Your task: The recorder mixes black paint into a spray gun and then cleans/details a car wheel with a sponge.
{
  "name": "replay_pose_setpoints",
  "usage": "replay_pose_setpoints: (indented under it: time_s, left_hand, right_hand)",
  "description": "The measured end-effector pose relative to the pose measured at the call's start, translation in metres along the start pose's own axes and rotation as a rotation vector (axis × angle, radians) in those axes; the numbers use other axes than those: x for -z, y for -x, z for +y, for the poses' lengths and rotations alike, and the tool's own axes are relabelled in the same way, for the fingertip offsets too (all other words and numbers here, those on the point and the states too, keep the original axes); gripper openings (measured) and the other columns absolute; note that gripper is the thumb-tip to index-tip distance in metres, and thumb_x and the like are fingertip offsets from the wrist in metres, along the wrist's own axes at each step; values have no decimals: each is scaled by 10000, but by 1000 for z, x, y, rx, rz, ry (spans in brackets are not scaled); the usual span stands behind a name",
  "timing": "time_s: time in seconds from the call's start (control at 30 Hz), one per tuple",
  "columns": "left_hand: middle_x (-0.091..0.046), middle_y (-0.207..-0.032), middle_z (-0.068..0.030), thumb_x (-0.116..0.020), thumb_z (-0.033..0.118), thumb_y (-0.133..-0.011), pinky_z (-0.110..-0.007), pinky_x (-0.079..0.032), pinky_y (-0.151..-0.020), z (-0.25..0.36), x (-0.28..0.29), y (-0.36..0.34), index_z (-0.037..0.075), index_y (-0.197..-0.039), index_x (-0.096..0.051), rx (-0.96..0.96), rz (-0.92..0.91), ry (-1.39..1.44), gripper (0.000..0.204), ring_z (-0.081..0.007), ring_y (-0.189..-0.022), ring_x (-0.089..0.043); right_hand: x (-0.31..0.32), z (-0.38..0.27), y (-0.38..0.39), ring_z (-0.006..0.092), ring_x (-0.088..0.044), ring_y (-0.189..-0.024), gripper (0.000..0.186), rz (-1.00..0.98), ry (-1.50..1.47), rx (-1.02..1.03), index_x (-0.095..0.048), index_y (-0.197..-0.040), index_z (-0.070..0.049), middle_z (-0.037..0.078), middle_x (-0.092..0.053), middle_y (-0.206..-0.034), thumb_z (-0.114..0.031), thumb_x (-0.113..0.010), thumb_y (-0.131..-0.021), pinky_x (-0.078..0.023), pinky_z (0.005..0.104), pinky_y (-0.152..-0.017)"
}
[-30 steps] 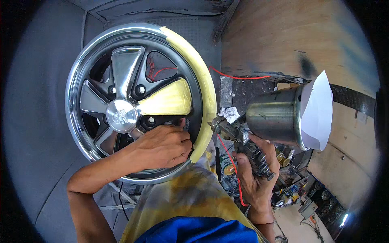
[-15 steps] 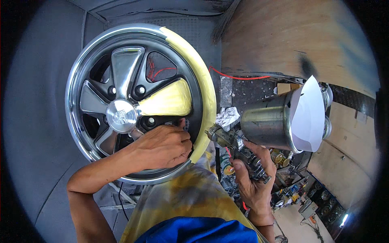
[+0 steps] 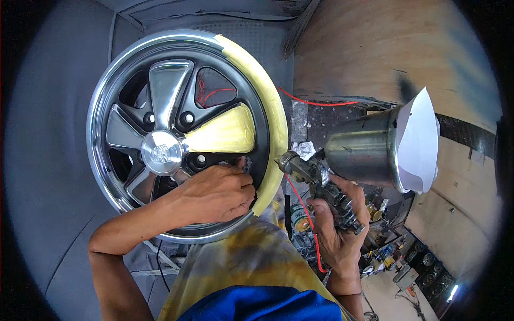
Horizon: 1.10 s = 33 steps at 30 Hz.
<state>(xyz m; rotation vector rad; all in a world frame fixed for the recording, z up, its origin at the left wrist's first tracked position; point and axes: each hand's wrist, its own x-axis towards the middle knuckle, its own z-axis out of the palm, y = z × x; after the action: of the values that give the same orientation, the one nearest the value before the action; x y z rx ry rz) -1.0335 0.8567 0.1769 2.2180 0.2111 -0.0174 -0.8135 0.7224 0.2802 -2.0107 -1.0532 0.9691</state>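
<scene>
A polished car wheel [image 3: 169,93] with dark recesses stands in front of me, its hub cap [image 3: 161,153] shiny. Yellow masking tape [image 3: 273,115] covers the right side of its lip, and one spoke [image 3: 225,131] is covered in yellow too. My left hand [image 3: 225,190] lies over the lower right of the wheel, closed, its fingers curled round a spoke whose grip is partly hidden. To the right, my right hand [image 3: 342,230] is closed round a spray gun [image 3: 321,184], its nozzle near the taped lip. A metal cup [image 3: 361,147] sits on the gun, with white paper [image 3: 420,142] at its end.
Grey sheeting [image 3: 59,134] hangs at the left. A wooden board [image 3: 364,59] stands at the upper right. A red hose [image 3: 316,102] runs behind the wheel. Cluttered tools and cans [image 3: 385,257] lie at the lower right. A stained cloth [image 3: 230,267] covers my lap.
My right hand has shifted slightly right with the spray gun, and the cup has tilted. More of the red line below the gun shows. My left hand stays on the wheel.
</scene>
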Motion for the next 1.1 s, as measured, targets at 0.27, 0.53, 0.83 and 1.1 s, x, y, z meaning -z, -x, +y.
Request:
replay_pose_setpoints:
  time_s: [0.27, 0.53, 0.83, 1.1]
  left_hand:
    - [-646, -841, -160, -707, 169, -864, -463, -531, -1068, -1, 2, 0, -12, -799, -679, -19, 18, 9, 195, -346, -880, -693]
    - [-660, -890, -160, -715, 171, -929, -465, -570, -848, 0, 3, 0, -22, -852, -680, -18, -21, 2, 211, -355, -908, -677]
    - [-665, -892, -163, -718, 172, -925, -461, -575, -859, 0, 3, -1, -29, -866, -695, -11, -15, 23, 211, -355, -910, -682]
    - [-657, -875, -158, -708, 166, -933, -451, -577, -832, 0, 5, 0, -27, -856, -691, -11, -18, 13, 209, -348, -882, -677]
  right_hand:
    - [-1, 2, -1, 240, -721, -1018, 436, 56, -21, -20, -671, -1318, 20, 170, -740, -1139, -108, -828, -932, -554, 340, -919]
    - [3, -2, 3, 283, -731, -1062, 424, 14, 1, -27, -675, -1310, 21, 202, -731, -1183, -108, -821, -933, -551, 358, -950]
    - [6, 3, 9, 306, -734, -1093, 426, -47, -4, -36, -674, -1306, 33, 210, -725, -1210, -98, -819, -928, -550, 365, -967]
    - [3, 1, 1, 271, -722, -1033, 423, -8, -13, -12, -666, -1315, 31, 191, -725, -1172, -76, -805, -930, -547, 348, -940]
